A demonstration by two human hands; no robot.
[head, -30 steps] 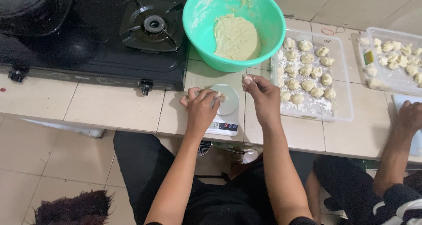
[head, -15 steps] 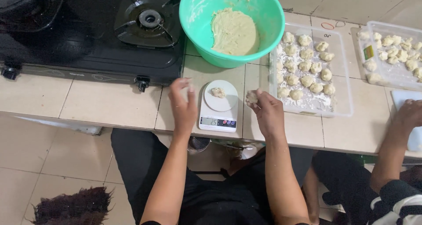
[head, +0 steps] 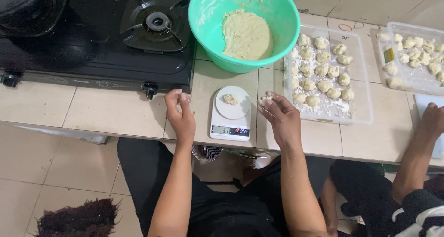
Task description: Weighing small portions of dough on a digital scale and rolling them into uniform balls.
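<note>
A small white kitchen scale [head: 231,114] sits on the tiled counter with one dough lump [head: 230,99] on its round plate. My left hand [head: 180,114] rests just left of the scale, fingers pinched on a small bit of dough [head: 185,97]. My right hand [head: 280,116] hovers right of the scale, fingertips holding another small dough piece [head: 265,99]. Behind the scale stands a green bowl [head: 203,15] with a mass of pale dough [head: 246,34] inside.
A clear floured tray [head: 360,112] with several dough balls lies right of my right hand. A second clear tray [head: 393,82] of dough balls sits at far right, where another person's hand [head: 432,119] rests. A black gas stove [head: 92,47] fills the back left.
Both hands drew apart from over the scale plate, left hand going left and right hand going right, leaving one dough lump on the plate. The view shifted slightly.
</note>
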